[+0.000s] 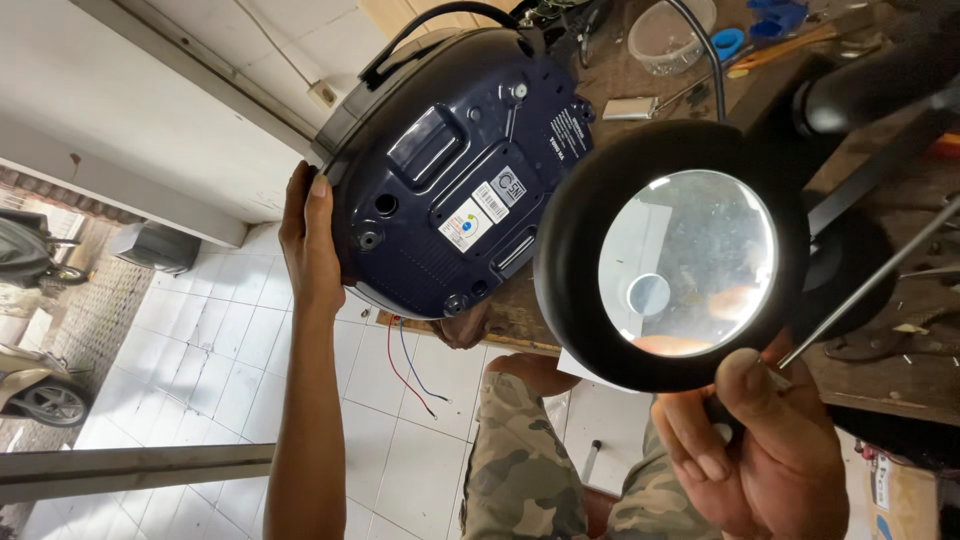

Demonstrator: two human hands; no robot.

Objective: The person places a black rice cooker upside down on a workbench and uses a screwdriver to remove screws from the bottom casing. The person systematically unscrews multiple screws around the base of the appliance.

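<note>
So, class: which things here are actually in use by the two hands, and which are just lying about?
In use:
left hand steadying dark appliance
right hand gripping screwdriver
magnifier lamp

Lying about:
clear plastic tub
loose red and blue wires

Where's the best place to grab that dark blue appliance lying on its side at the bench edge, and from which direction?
Probably the black carry handle arching over the far rim of the appliance, reached from above. The rounded body is smooth and offers little to grip; the left hand merely cups its curved side. The right hand is taken up with the magnifier lamp.
</note>
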